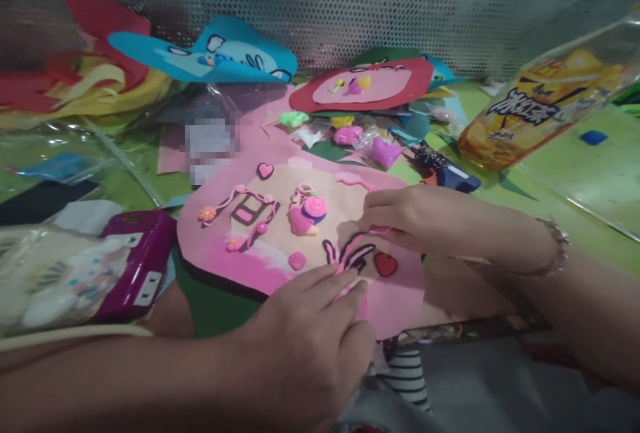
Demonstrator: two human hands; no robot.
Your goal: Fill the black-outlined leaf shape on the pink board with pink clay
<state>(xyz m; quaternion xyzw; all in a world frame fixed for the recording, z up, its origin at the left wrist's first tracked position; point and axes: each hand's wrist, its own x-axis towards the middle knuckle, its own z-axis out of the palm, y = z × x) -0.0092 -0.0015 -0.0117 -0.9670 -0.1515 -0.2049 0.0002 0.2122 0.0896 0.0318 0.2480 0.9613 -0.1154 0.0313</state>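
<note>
The pink clay strip (pixel 356 250) lies on the lower right part of the pink craft board (pixel 220 256), beside a red heart (pixel 385 264). The right hand (pixel 415 216) pinches the strip's upper end between its fingertips, probably to steer the curve. The left hand (pixel 310 333) lies flat with fingers extended and presses the lower end, probably to anchor it. The fingers cover the strip's ends. A blue tool (pixel 450 174) behind the right hand is too blurred to identify.
</note>
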